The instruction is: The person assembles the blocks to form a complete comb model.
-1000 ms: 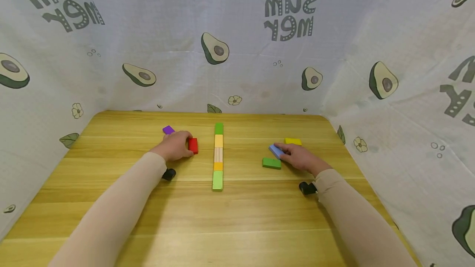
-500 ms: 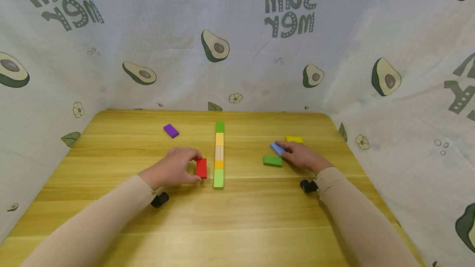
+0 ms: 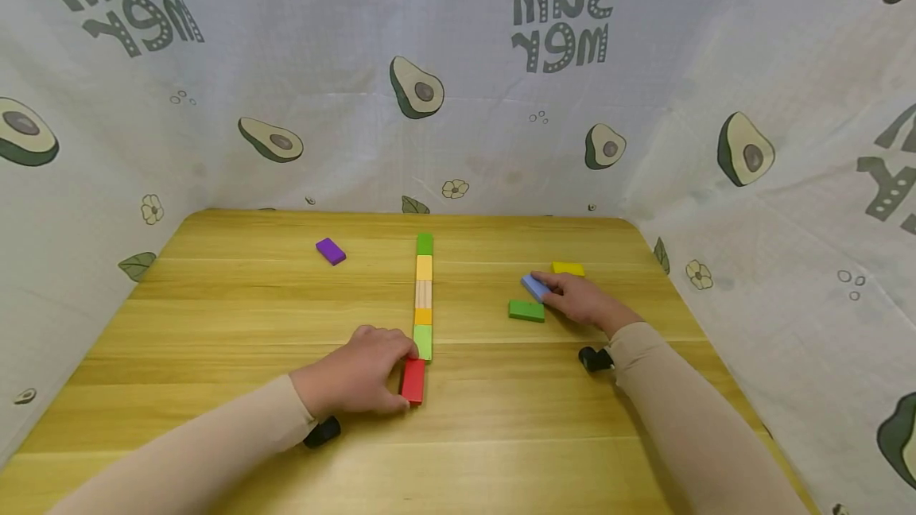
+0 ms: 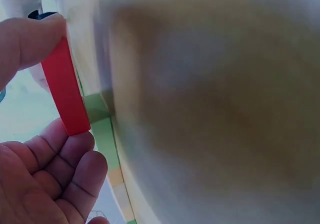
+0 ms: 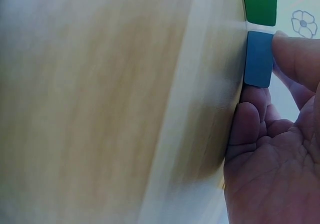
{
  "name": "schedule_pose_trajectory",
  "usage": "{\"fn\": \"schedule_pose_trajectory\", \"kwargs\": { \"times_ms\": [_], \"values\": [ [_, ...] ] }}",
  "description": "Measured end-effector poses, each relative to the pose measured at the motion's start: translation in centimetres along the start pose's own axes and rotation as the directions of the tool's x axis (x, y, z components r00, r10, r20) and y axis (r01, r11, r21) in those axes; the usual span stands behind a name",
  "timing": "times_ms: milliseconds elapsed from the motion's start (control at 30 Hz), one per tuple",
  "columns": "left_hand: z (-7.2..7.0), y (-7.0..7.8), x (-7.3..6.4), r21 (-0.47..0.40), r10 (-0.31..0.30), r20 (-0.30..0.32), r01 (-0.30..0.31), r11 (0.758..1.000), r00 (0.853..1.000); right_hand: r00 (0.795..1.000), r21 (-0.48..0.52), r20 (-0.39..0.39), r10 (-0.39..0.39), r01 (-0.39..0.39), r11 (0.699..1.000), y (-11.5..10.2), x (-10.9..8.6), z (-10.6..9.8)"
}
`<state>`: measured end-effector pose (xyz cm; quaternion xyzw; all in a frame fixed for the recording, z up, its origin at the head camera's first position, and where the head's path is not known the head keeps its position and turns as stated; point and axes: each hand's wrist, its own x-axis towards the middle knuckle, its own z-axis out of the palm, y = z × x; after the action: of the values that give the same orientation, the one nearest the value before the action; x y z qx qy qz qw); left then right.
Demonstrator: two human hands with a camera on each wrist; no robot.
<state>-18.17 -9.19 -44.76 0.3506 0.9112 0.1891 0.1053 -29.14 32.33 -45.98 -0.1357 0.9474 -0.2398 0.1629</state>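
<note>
My left fingers (image 3: 401,346) pinch the red block (image 3: 413,381) just nearside of the light-green block (image 3: 423,342); a crooked push could skew the row (image 3: 424,292). My right fingers (image 3: 556,281) pinch the blue block (image 3: 533,287); dragging it could knock the loose green block (image 3: 526,311).

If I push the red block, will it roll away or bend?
The red block probably won't roll: its faces look flat. It seems stiff, since it looks straight while the left hand pinches it by its ends. It's likely light, being small beside that hand.
</note>
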Motion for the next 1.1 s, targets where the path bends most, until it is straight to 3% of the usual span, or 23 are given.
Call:
{"fn": "schedule_pose_trajectory", "kwargs": {
  "times_ms": [533, 1100],
  "values": [
    [0.85, 0.43, 0.14, 0.118, 0.038, 0.011, -0.039, 0.992, 0.999, 1.0, -0.004, -0.001, 0.003, -0.003, 1.0, 0.0, -0.02, 0.08],
    [0.78, 0.42, 0.44, 0.087, 0.031, -0.005, -0.031, 0.996, 1.0, 1.0, -0.006, 0.0, -0.007, 0.007, 1.0, -0.07, 0.07, 0.03]
  ]
}}
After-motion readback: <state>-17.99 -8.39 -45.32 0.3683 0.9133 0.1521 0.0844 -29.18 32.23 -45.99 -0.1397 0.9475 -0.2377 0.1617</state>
